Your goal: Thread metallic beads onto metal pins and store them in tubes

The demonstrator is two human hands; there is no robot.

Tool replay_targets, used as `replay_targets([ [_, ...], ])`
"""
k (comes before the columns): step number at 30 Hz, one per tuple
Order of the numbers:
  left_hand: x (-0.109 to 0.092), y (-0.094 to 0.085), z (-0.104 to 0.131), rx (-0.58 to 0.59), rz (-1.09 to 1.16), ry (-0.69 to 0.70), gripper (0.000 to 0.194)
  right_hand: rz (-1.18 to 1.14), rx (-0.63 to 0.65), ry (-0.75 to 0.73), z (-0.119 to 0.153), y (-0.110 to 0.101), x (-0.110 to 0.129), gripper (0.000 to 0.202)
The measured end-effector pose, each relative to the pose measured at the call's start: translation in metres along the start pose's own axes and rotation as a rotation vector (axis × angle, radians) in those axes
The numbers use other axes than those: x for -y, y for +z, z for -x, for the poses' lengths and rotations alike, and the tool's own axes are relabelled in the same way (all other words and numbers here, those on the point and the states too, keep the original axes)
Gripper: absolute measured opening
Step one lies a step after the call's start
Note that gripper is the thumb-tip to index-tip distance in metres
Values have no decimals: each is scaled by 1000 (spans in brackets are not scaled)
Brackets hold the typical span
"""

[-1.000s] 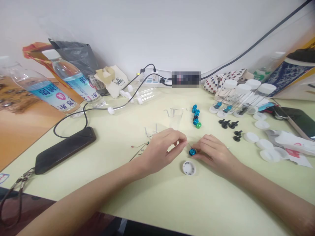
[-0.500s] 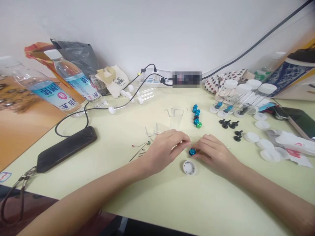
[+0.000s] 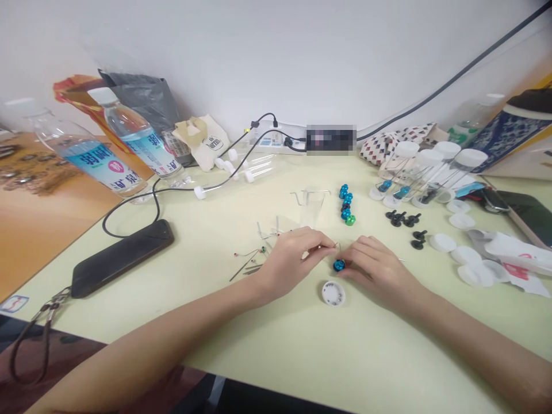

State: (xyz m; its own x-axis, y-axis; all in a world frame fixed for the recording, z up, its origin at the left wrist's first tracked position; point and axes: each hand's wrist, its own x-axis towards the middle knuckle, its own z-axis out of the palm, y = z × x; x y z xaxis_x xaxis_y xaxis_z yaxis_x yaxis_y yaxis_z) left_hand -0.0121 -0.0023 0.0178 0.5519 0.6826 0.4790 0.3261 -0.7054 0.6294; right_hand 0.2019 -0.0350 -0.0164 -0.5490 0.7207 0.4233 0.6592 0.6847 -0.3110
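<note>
The right hand [image 3: 376, 265] pinches a round blue metallic piece [image 3: 339, 265]; the left hand's [image 3: 293, 259] fingertips nearly close beside it. Bare tabletop [image 3: 371, 351] spreads nearer the wearer.

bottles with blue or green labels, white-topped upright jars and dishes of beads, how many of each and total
Blue-label bottles: 2
Green-label bottle: 1
White-topped jars: 4
Bead dish: 1
Total: 8
</note>
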Motion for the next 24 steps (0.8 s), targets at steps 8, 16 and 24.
replay_targets([
  [8, -3, 3, 1, -27, -47, 41, 11, -22, 5, 9, 2, 1, 0, 15],
  [16, 3, 8, 3, -49, -88, 157, 14, -21, 2, -1, 1, 2, -1, 16],
  [24, 4, 10, 4, -15, -168, 244, 25, -11, 1, 6, 1, 2, -2, 15],
])
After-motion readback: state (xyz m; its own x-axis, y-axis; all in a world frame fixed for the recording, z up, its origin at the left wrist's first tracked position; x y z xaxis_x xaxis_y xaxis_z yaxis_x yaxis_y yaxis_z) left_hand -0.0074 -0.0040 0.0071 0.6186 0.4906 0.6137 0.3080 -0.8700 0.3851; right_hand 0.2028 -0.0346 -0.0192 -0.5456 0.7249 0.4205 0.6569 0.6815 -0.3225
